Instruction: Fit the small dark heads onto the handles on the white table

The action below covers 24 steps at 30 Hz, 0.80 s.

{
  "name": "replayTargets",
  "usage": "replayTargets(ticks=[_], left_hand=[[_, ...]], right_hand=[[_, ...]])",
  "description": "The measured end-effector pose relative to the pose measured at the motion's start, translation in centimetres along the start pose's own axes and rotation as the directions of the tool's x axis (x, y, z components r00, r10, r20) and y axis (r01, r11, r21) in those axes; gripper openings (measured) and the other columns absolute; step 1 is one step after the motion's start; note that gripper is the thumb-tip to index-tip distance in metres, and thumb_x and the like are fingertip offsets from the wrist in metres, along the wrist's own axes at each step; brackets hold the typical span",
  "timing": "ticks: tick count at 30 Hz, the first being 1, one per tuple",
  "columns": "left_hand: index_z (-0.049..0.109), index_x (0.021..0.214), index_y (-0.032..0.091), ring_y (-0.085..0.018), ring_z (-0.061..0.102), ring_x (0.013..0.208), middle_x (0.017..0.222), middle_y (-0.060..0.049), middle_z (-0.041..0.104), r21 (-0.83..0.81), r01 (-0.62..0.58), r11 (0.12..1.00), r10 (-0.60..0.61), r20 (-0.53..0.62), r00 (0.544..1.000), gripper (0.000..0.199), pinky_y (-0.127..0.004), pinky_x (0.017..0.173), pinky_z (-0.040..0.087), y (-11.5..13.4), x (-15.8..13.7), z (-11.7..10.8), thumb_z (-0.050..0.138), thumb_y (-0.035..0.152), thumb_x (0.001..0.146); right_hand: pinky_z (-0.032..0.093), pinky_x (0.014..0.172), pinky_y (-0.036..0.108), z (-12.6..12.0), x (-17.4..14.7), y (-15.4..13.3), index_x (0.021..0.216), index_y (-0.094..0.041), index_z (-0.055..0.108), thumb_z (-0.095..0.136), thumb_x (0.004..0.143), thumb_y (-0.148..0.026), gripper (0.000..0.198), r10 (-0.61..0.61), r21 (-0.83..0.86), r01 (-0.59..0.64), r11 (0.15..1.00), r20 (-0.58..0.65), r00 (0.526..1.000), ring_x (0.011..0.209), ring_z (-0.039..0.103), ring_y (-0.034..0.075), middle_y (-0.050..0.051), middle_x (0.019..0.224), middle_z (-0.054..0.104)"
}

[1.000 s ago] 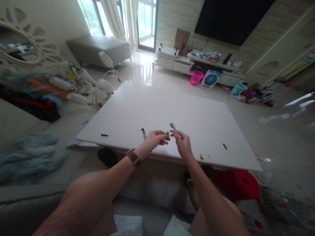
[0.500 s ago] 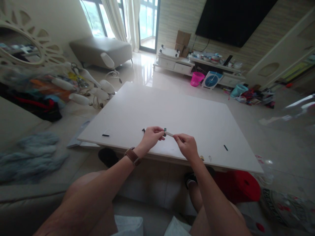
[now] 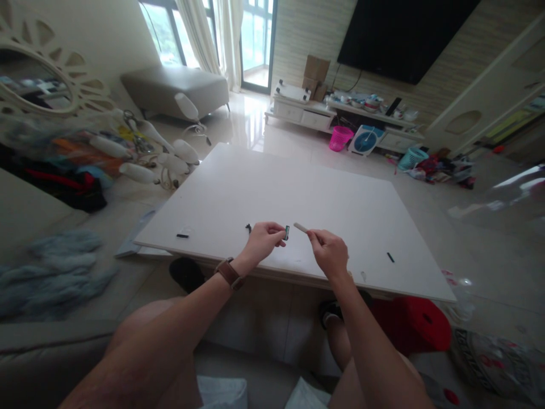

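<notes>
Above the near part of the white table (image 3: 298,193), my left hand (image 3: 264,237) is closed on a small flat piece (image 3: 286,232), dark with a green face; its kind is too small to make out. My right hand (image 3: 330,250) pinches one end of a thin, light grey flat stick (image 3: 300,227). The stick's free end points toward the dark green piece, with a narrow gap between them. A small black object (image 3: 248,228) lies just beyond my left hand, partly hidden by it.
A short black strip (image 3: 183,236) lies at the table's left, another black strip (image 3: 390,257) at its right. A small clear item (image 3: 363,276) rests near the front edge. A red stool-like object (image 3: 421,322) stands on the floor at right; a lamp (image 3: 170,162) stands beyond the left edge.
My right hand has drawn back to the right with the grey stick, parting it from the dark green piece. That piece has turned slightly in my left hand, which has barely moved.
</notes>
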<state>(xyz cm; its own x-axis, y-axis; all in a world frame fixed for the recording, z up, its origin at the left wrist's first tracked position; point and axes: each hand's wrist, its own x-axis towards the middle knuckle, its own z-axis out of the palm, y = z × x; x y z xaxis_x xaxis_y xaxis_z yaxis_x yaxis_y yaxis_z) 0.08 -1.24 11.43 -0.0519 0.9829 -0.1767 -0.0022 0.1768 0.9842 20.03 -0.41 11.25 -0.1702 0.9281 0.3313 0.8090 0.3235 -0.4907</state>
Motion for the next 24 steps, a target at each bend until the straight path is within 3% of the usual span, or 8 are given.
replayTargets(ticks=[4, 8, 13, 17, 21, 24], left_hand=[[0.070, 0.073, 0.013, -0.012, 0.063, 0.055, 0.066, -0.005, 0.070, -0.021, 0.008, 1.000, -0.008, 0.009, 1.000, 0.007, -0.022, 0.054, 0.044, 0.14, -0.07, 0.01, 0.065, 0.017, 0.075], [0.070, 0.073, 0.013, -0.013, 0.064, 0.056, 0.066, -0.005, 0.070, 0.002, 0.014, 1.000, -0.014, 0.009, 1.000, 0.007, -0.022, 0.054, 0.044, 0.11, -0.08, 0.00, 0.064, 0.015, 0.075], [0.071, 0.076, 0.013, -0.012, 0.065, 0.058, 0.066, -0.004, 0.070, -0.020, -0.006, 1.000, 0.007, 0.023, 1.000, 0.006, -0.021, 0.055, 0.045, -0.09, 0.00, 0.00, 0.066, 0.017, 0.076], [0.070, 0.074, 0.013, -0.012, 0.066, 0.059, 0.066, -0.004, 0.070, -0.043, 0.001, 0.999, 0.000, 0.031, 1.000, 0.005, -0.021, 0.056, 0.046, -0.13, 0.05, 0.11, 0.066, 0.015, 0.076], [0.070, 0.079, 0.012, -0.013, 0.067, 0.061, 0.068, -0.004, 0.071, -0.071, 0.016, 0.997, -0.013, 0.046, 0.999, 0.005, -0.022, 0.060, 0.049, -0.23, 0.10, 0.19, 0.066, 0.015, 0.077], [0.070, 0.081, 0.012, -0.012, 0.068, 0.062, 0.071, -0.004, 0.072, -0.068, 0.021, 0.997, -0.017, 0.048, 0.999, 0.006, -0.022, 0.060, 0.049, -0.33, 0.12, 0.22, 0.065, 0.012, 0.077]], right_hand=[[0.036, 0.063, 0.028, -0.08, 0.03, -0.19, 0.090, -0.027, 0.078, 0.053, 0.097, -0.044, 0.031, -0.056, 0.022, 0.054, 0.998, 0.078, 0.995, 0.073, 0.064, 0.018, 0.004, 0.082, 0.073], [0.035, 0.062, 0.029, -0.20, 0.06, -0.21, 0.090, -0.025, 0.078, 0.051, 0.098, -0.044, 0.034, 0.007, -0.031, -0.008, 0.999, -0.012, 1.000, 0.070, 0.061, 0.018, 0.005, 0.080, 0.072], [0.033, 0.060, 0.028, -0.43, 0.12, 0.07, 0.088, -0.025, 0.077, 0.051, 0.098, -0.046, 0.035, -0.090, -0.005, 0.091, 0.996, 0.074, 0.993, 0.067, 0.059, 0.016, 0.004, 0.078, 0.071], [0.033, 0.061, 0.029, -0.63, 0.14, 0.00, 0.089, -0.023, 0.077, 0.049, 0.099, -0.045, 0.037, -0.004, -0.036, 0.002, 0.999, -0.051, 0.999, 0.068, 0.058, 0.017, 0.005, 0.078, 0.070], [0.034, 0.061, 0.028, -0.81, 0.14, -0.07, 0.091, -0.025, 0.078, 0.050, 0.098, -0.046, 0.036, -0.127, 0.019, 0.126, 0.992, 0.088, 0.988, 0.064, 0.056, 0.015, 0.004, 0.074, 0.068], [0.034, 0.062, 0.028, -0.87, 0.27, 0.30, 0.091, -0.024, 0.078, 0.050, 0.098, -0.046, 0.036, -0.065, -0.041, 0.066, 0.997, 0.026, 0.998, 0.068, 0.058, 0.017, 0.005, 0.077, 0.069]])
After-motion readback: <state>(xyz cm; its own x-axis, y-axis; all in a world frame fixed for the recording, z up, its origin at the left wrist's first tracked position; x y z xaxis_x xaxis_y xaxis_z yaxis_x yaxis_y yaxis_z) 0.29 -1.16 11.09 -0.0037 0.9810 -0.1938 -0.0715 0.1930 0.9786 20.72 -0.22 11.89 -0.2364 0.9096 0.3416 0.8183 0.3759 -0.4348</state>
